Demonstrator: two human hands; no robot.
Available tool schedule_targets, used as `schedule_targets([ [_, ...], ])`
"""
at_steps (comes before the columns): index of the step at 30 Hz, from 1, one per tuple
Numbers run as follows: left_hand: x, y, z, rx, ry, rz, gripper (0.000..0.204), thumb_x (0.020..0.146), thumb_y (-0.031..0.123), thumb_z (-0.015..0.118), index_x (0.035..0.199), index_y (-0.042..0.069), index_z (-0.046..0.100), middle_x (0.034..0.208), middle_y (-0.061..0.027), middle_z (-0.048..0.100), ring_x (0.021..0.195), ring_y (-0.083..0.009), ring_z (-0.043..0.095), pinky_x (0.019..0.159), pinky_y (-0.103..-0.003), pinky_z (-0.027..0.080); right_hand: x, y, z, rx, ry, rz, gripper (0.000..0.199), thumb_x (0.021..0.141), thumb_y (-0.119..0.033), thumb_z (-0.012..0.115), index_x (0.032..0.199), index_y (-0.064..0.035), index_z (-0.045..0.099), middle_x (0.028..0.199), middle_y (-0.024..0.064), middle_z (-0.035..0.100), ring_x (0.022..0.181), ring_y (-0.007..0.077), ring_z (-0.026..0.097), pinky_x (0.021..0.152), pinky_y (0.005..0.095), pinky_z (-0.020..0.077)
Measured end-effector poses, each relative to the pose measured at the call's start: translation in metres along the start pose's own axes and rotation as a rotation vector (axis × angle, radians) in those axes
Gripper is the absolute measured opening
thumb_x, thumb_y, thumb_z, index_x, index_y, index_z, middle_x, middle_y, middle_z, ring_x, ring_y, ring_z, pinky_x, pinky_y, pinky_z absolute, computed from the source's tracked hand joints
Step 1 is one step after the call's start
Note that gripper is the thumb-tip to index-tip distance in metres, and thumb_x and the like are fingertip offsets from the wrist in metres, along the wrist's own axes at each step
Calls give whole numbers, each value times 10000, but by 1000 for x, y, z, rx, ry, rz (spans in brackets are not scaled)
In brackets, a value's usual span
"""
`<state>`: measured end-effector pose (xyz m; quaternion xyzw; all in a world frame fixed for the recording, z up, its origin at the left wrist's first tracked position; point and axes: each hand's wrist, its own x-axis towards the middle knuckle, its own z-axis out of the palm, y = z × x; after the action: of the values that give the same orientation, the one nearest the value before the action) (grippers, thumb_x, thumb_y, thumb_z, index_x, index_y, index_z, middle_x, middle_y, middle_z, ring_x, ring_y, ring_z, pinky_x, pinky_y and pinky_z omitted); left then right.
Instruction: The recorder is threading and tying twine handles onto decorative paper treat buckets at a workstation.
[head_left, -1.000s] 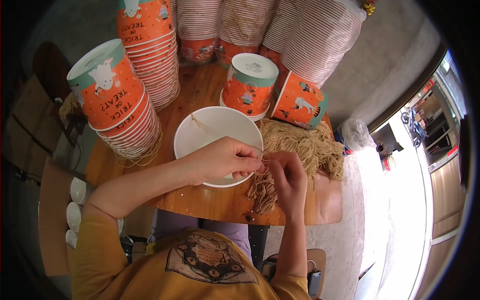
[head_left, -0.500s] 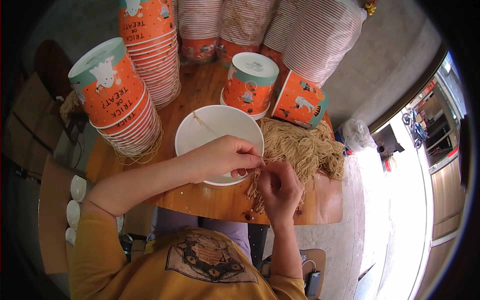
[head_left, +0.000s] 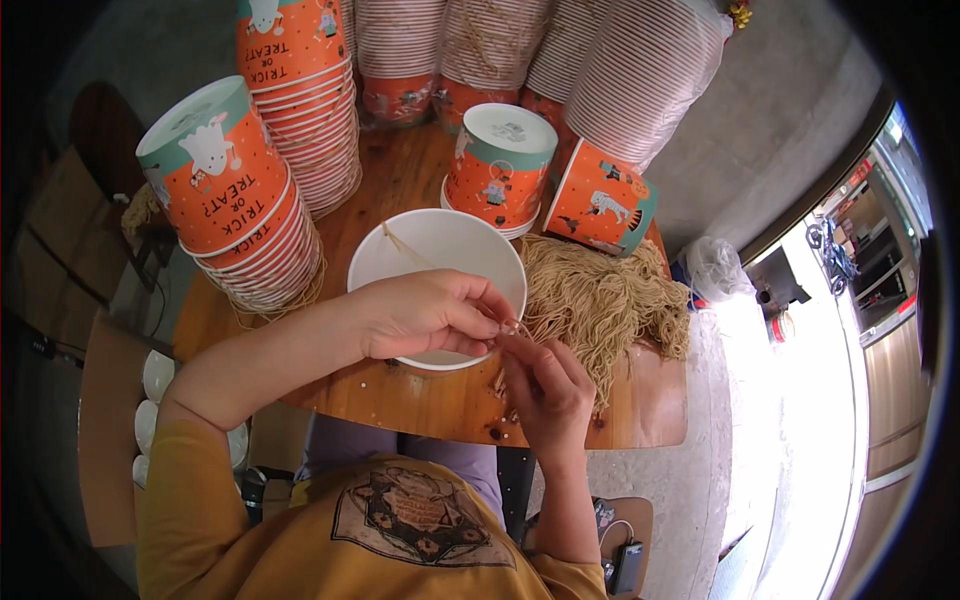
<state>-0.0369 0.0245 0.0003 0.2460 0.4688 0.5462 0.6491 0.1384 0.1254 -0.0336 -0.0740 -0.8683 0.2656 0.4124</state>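
Observation:
In front of me an open paper bucket (head_left: 470,240) shows its white inside. A tan cord (head_left: 403,246) comes through its far left wall and runs down inside toward my hands. My left hand (head_left: 430,315) reaches across the bucket's opening, thumb and forefinger pinched at the right rim. Against those fingertips my right hand (head_left: 550,395) is closed in a pinch too. A thin bit of cord shows between the fingers; its exact path is partly hidden. Beside the bucket, close to my right hand, lies a loose bundle of tan cords (head_left: 605,300).
Nested orange buckets (head_left: 245,190) with cord handles stand upside down at left, a taller stack (head_left: 300,100) behind. Beyond my bucket are an upside-down bucket (head_left: 500,175) and one on its side (head_left: 605,205). Plastic-wrapped stacks (head_left: 645,85) line the wooden table's (head_left: 640,410) back.
Both hands have shifted slightly left, and their fingertips now meet closer to the bucket's rim. My right hand has turned, its fingers reaching further left. The bucket has barely moved.

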Motion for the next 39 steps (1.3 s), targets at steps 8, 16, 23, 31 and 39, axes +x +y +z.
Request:
schedule_targets([
  [8,3,-5,8,537,103,270,218,887,-13,561,1100,19,533,952,-18,579,838,-101,569,757,-239,472,-5,7,-6,698,-26,508,134,944,-49,577,1072,-42,613,721,-26,538,639,48,519,531,214,430],
  [16,-5,10,14,413,69,104,291,847,9,594,1127,6,517,923,-41,585,735,-85,540,670,-220,457,2,13,-4,518,-105,417,115,944,-72,568,1044,-17,574,790,36,607,644,59,541,582,217,453],
  [23,-5,11,9,356,129,112,302,819,57,633,1096,1,525,878,-52,598,775,-91,580,686,-223,480,6,4,-4,436,-94,313,94,904,-54,618,992,-29,593,810,40,600,625,97,561,571,236,458],
  [31,-2,7,7,356,76,102,293,805,36,639,1071,1,521,896,-63,595,815,-110,580,715,-231,470,9,-2,3,213,-69,276,135,826,-21,682,932,-30,598,808,55,594,634,137,598,558,256,480],
  [39,-4,2,8,528,110,157,344,798,11,623,1125,8,516,947,-58,577,872,-127,563,777,-257,464,11,-3,3,157,-78,240,133,814,-8,658,934,-31,605,793,56,586,621,141,587,554,264,479],
])
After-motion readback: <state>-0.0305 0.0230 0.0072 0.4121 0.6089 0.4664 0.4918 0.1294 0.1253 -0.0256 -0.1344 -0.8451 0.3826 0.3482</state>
